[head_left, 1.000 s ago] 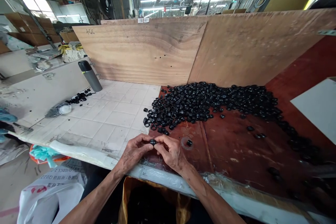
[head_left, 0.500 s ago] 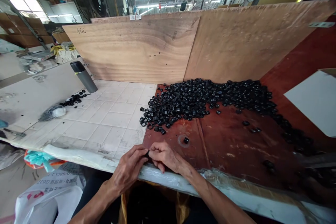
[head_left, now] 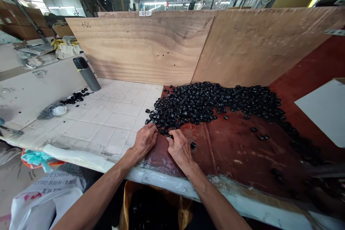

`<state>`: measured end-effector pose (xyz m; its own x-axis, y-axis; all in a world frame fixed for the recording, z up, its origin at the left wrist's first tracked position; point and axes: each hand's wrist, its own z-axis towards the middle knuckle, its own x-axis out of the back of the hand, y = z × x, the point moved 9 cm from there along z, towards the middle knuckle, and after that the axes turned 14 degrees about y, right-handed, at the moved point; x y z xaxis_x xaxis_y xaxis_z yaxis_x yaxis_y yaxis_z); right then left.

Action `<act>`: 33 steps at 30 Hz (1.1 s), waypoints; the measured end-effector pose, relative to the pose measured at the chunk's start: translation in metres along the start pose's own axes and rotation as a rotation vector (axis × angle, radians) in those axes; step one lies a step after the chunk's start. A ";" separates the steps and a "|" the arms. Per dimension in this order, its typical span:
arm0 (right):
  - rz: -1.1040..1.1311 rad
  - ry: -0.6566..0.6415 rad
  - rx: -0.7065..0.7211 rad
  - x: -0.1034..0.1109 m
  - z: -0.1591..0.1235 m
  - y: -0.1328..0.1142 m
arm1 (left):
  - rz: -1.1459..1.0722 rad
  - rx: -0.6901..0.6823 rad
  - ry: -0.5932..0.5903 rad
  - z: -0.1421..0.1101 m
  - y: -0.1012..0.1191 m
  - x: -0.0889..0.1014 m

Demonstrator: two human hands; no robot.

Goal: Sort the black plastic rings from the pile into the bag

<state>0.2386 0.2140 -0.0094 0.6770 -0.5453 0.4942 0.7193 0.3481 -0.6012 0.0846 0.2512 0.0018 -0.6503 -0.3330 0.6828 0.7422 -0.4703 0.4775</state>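
A large pile of small black plastic rings (head_left: pixel 194 102) lies across the red-brown board (head_left: pixel 199 161) in front of me. My left hand (head_left: pixel 147 138) reaches to the near left edge of the pile, fingers curled together; its fingertips are partly hidden against the rings. Just to the right, my right hand (head_left: pixel 180 147) has thumb and index finger pinched around a small black ring (head_left: pixel 169 136) at the pile's front edge. One loose black ring (head_left: pixel 193 145) sits on the board beside my right hand.
Behind the pile stands a plywood wall (head_left: pixel 140 50). White tiles (head_left: pixel 102 115) cover the left side, with a grey thermos (head_left: pixel 87 75) and a plastic bag (head_left: pixel 52 110) near scattered black bits. A white box (head_left: pixel 323 109) is at right. Below the table edge, an open sack (head_left: pixel 125 208) holds dark contents.
Both hands were together near the table edge around a small black piece. They have moved forward to the pile and apart from each other. The sack's opening now shows more.
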 end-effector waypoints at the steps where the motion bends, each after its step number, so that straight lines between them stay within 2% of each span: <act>1: 0.039 0.022 -0.045 0.002 0.001 0.003 | 0.007 -0.024 -0.001 -0.003 0.002 0.001; 4: 0.217 0.068 -0.211 0.008 0.003 0.009 | 0.006 -0.074 0.011 -0.014 0.008 0.008; 6: 0.343 0.031 -0.267 0.005 0.005 0.006 | -0.001 -0.085 0.010 -0.021 0.013 0.011; 8: 0.432 -0.042 -0.263 0.001 0.006 -0.002 | -0.008 -0.063 0.025 -0.025 0.015 0.014; 11: 0.475 -0.125 -0.211 -0.002 0.005 -0.014 | -0.087 0.089 0.045 -0.028 0.009 0.017; 15: 0.485 -0.139 -0.203 0.000 0.004 -0.019 | -0.407 0.344 0.012 -0.036 -0.001 0.014; 19: 0.518 -0.118 -0.177 0.005 0.007 -0.022 | -0.608 0.409 0.019 -0.038 -0.001 0.018; 22: 0.555 -0.115 -0.145 0.008 0.009 -0.027 | -0.654 0.378 -0.003 -0.037 0.001 0.020; 25: 0.566 -0.111 -0.140 0.007 0.008 -0.027 | -0.655 0.293 0.041 -0.035 0.002 0.024; 29: 0.538 -0.110 -0.223 0.002 0.002 -0.020 | -0.650 0.207 0.102 -0.034 0.005 0.026; 33: 0.473 -0.157 -0.274 -0.003 -0.003 -0.017 | -0.601 0.084 0.144 -0.031 0.016 0.033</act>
<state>0.2236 0.2077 -0.0029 0.9458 -0.2506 0.2064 0.2795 0.3054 -0.9103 0.0701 0.2073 0.0145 -0.9692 -0.1399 0.2028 0.2463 -0.5454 0.8012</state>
